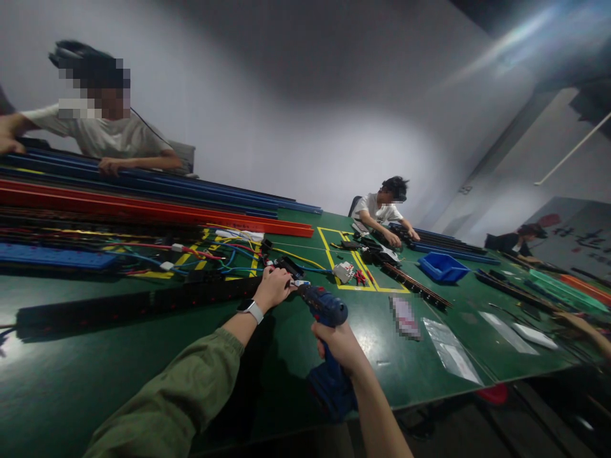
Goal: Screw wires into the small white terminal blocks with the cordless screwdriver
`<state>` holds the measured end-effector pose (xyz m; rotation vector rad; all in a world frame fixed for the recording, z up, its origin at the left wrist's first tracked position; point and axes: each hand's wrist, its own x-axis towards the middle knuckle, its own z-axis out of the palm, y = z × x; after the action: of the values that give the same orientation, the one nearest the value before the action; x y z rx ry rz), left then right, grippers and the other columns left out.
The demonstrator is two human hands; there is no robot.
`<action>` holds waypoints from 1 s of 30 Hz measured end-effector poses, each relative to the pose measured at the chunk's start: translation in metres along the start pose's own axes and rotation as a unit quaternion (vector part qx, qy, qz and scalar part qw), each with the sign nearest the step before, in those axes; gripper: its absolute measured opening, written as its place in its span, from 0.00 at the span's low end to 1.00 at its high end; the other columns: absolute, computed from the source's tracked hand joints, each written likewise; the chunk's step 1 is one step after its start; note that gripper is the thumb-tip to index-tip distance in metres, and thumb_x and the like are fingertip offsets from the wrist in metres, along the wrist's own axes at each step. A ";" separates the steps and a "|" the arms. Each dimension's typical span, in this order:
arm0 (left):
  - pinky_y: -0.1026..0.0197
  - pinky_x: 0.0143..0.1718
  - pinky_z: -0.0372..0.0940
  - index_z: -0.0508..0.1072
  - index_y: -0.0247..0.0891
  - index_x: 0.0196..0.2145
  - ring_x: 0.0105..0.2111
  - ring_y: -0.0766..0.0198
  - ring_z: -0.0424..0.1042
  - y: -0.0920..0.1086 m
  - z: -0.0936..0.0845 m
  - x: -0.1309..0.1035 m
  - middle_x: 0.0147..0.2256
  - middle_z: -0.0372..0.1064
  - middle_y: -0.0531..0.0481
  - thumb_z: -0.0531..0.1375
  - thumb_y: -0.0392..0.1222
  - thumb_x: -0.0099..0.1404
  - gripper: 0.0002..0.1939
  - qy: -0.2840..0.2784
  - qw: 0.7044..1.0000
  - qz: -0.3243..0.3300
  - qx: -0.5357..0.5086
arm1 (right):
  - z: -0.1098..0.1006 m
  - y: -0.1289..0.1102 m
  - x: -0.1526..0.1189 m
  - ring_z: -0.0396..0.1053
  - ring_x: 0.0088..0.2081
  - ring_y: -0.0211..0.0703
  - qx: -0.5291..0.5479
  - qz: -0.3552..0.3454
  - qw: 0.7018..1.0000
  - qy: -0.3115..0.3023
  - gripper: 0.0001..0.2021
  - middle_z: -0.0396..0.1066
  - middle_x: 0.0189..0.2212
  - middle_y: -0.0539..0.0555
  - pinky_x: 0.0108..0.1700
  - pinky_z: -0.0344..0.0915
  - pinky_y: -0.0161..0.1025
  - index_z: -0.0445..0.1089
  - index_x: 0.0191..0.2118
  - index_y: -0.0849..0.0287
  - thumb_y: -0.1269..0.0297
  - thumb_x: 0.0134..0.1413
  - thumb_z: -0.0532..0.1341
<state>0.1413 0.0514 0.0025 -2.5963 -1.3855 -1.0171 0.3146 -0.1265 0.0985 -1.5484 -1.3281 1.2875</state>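
My right hand (341,343) is wrapped round the handle of a blue cordless drill (329,308), which points away to the left. Its tip meets a small pale part by the fingertips of my left hand (274,286). That left hand, with a watch on the wrist, is closed over the right end of a long black bar (143,308) lying on the table. Small red spots dot the bar. What exactly sits under the left fingers is hidden. Blue, red and yellow wires (229,254) with white connectors lie just behind the bar.
Red channels (238,219) and blue channels (191,184) lie along the back left of the green table (286,369), with a co-worker behind them. A blue bin (442,267), plastic bags (451,350) and a copper-coloured strip (415,283) are to the right. Two more people work farther off.
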 end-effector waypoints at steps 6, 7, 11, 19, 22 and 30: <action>0.45 0.54 0.49 0.76 0.41 0.36 0.43 0.52 0.68 0.000 0.000 0.001 0.38 0.71 0.44 0.58 0.48 0.63 0.11 0.000 1.000 -0.003 -0.002 | 0.001 -0.001 -0.001 0.58 0.14 0.36 -0.005 0.016 1.000 0.005 0.04 0.59 0.09 0.44 0.19 0.54 0.33 0.63 0.25 0.58 0.65 0.44 0.58; 0.45 0.54 0.49 0.76 0.42 0.36 0.43 0.52 0.68 0.000 0.000 0.001 0.38 0.71 0.44 0.57 0.48 0.63 0.11 -0.001 1.000 -0.003 -0.002 | 0.002 -0.002 -0.001 0.59 0.14 0.36 -0.006 0.016 1.000 0.005 0.04 0.59 0.09 0.44 0.20 0.54 0.33 0.63 0.25 0.58 0.64 0.44 0.58; 0.45 0.55 0.48 0.76 0.41 0.36 0.44 0.52 0.68 0.000 0.000 0.001 0.38 0.72 0.44 0.58 0.49 0.63 0.11 -0.006 1.000 -0.006 -0.001 | 0.001 -0.001 -0.001 0.58 0.13 0.36 -0.009 0.003 1.000 0.008 0.04 0.59 0.09 0.43 0.20 0.54 0.33 0.63 0.28 0.58 0.65 0.44 0.59; 0.45 0.55 0.48 0.76 0.41 0.36 0.44 0.52 0.68 0.002 -0.003 0.000 0.38 0.72 0.44 0.59 0.51 0.63 0.12 -0.006 1.000 -0.002 0.001 | 0.000 0.004 0.001 0.58 0.13 0.36 -0.020 -0.017 1.000 0.003 0.03 0.59 0.10 0.44 0.19 0.54 0.33 0.63 0.27 0.58 0.65 0.45 0.58; 0.45 0.55 0.48 0.76 0.41 0.36 0.44 0.52 0.68 0.001 -0.002 0.000 0.38 0.72 0.44 0.59 0.51 0.63 0.12 -0.004 1.000 -0.001 -0.001 | -0.001 0.005 0.002 0.58 0.13 0.35 -0.022 -0.015 1.000 0.000 0.04 0.59 0.10 0.44 0.19 0.54 0.33 0.63 0.26 0.58 0.65 0.46 0.58; 0.45 0.54 0.48 0.76 0.41 0.35 0.43 0.53 0.68 0.001 0.000 0.000 0.37 0.72 0.44 0.57 0.51 0.64 0.13 -0.005 1.000 -0.007 -0.006 | 0.001 0.004 0.001 0.57 0.13 0.35 -0.001 -0.023 1.000 0.003 0.05 0.58 0.10 0.42 0.18 0.53 0.33 0.62 0.30 0.57 0.65 0.45 0.58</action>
<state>0.1420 0.0510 0.0031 -2.6066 -1.4053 -1.0189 0.3150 -0.1267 0.0947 -1.5132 -1.3537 1.2539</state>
